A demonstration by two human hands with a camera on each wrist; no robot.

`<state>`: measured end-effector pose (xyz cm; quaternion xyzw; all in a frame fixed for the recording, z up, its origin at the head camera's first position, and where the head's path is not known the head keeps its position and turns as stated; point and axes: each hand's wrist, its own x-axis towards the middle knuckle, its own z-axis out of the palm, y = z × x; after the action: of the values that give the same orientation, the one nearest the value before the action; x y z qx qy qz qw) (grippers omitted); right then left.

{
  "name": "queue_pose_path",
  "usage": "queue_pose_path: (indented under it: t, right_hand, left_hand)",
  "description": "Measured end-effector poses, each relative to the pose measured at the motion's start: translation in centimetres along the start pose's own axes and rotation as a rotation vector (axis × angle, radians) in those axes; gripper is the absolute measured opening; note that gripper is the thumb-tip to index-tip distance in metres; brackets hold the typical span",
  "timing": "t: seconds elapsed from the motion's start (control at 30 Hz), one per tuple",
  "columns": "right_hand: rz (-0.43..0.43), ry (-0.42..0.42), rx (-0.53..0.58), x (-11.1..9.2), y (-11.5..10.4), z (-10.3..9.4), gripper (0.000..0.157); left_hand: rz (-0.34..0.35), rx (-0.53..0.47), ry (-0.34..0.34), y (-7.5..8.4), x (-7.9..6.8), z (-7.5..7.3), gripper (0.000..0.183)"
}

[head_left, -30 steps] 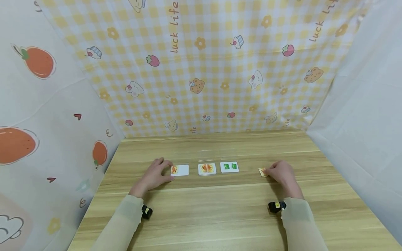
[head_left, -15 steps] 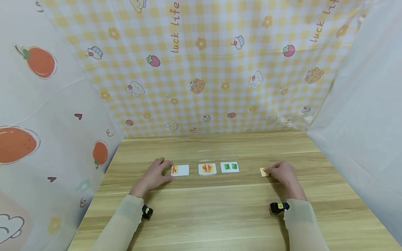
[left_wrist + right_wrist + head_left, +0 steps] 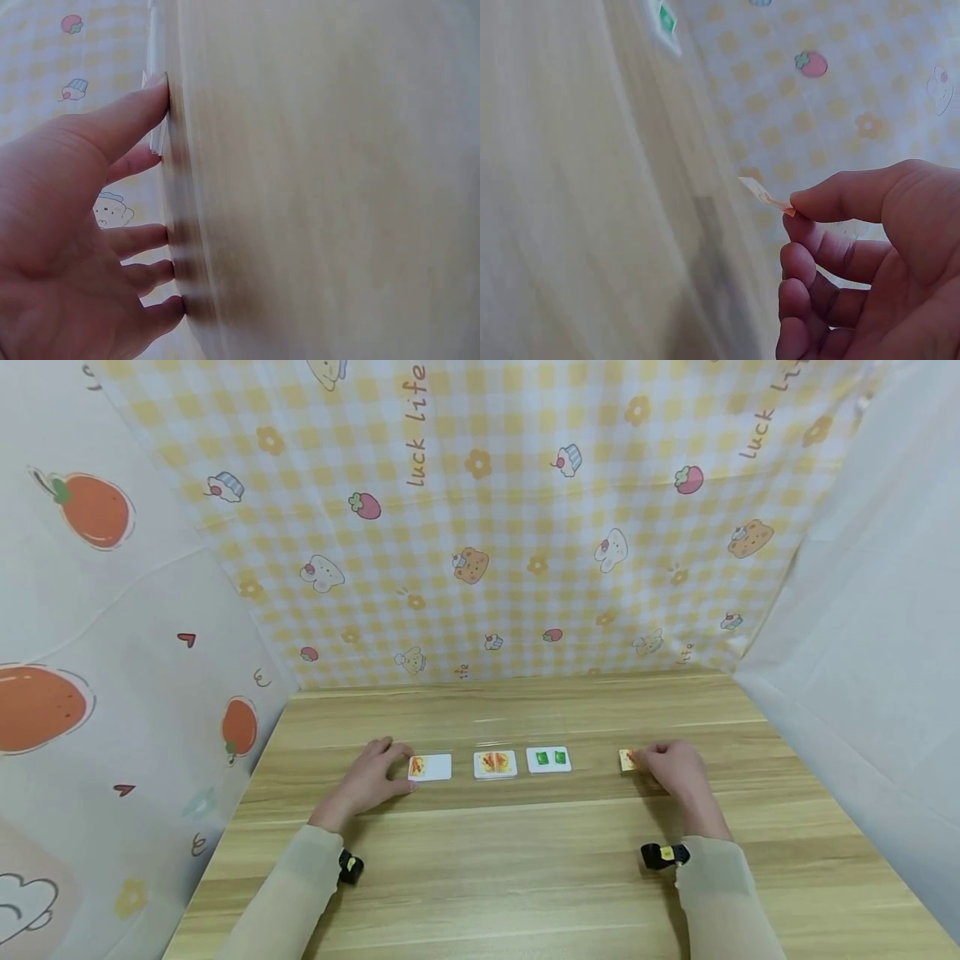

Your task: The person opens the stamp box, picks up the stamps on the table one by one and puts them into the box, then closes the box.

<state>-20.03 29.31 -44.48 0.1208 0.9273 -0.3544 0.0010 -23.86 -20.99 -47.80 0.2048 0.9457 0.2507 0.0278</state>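
My left hand (image 3: 366, 779) holds the left end of a clear, flat tray (image 3: 517, 727), thumb on the near side and index finger on the far side. In the left wrist view, the thumb and index finger meet the tray's clear edge (image 3: 155, 139). Beside those fingertips lies a white card (image 3: 437, 767) with an orange food picture on its left half. Off to the right, my right hand (image 3: 675, 767) pinches a small picture card (image 3: 627, 760) between thumb and index finger. The right wrist view shows this thin card (image 3: 761, 193) held above the table, slightly bent.
Right of the white card lie a card stack (image 3: 495, 764) topped by orange food pictures and a card with two green squares (image 3: 548, 759). The wooden table (image 3: 495, 877) ends at a yellow checked cloth (image 3: 510, 585); white cloths (image 3: 885, 652) hang at both sides.
My right hand, with the small picture card, shifts slightly right, then a little up and away from me. The left hand and the cards on the table stay put.
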Motion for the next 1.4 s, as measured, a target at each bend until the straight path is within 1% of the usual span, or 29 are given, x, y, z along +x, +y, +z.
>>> queue_pose_path:
  t: [0.17, 0.37, 0.43, 0.57, 0.7, 0.87, 1.0, 1.17, 1.27, 1.4]
  right_hand:
    - [-0.025, 0.012, 0.024, -0.2, -1.6, 0.2, 0.034]
    - [-0.072, 0.037, 0.076, -0.6, -4.9, 1.3, 0.030]
    - [-0.097, 0.062, 0.090, -0.8, -5.9, 1.8, 0.029]
    - [-0.153, 0.064, 0.141, -1.1, -7.9, 3.5, 0.025]
    - [-0.181, 0.013, 0.200, -1.5, -9.5, 5.7, 0.022]
    - [-0.184, -0.013, 0.292, -2.1, -11.5, 7.7, 0.021]
    - [-0.214, -0.088, 0.374, -2.3, -13.6, 9.7, 0.020]
    - [-0.238, -0.154, 0.345, -2.2, -15.9, 12.3, 0.018]
    - [-0.249, -0.186, 0.334, -2.0, -17.0, 13.4, 0.018]
    - [-0.264, -0.223, 0.325, -1.7, -18.2, 14.7, 0.018]
  left_hand:
    - [0.011, 0.017, 0.001, 0.1, 0.1, 0.0, 0.053]
    - [0.007, 0.037, -0.005, 0.3, 0.0, -0.2, 0.054]
    - [0.005, 0.037, -0.007, 0.4, 0.0, -0.3, 0.054]
    - [-0.006, 0.055, -0.006, 0.4, 0.0, -0.3, 0.054]
    - [-0.012, 0.080, -0.006, 0.4, 0.0, -0.2, 0.057]
    - [-0.003, 0.086, -0.002, 0.2, 0.1, 0.1, 0.058]
    - [-0.018, 0.087, 0.004, -0.1, 0.1, 0.1, 0.058]
    - [-0.023, 0.105, 0.009, 0.0, 0.2, 0.0, 0.058]
    - [-0.032, 0.114, 0.006, 0.2, 0.2, 0.0, 0.058]
    - [-0.042, 0.102, -0.014, 0.3, 0.2, 0.0, 0.058]
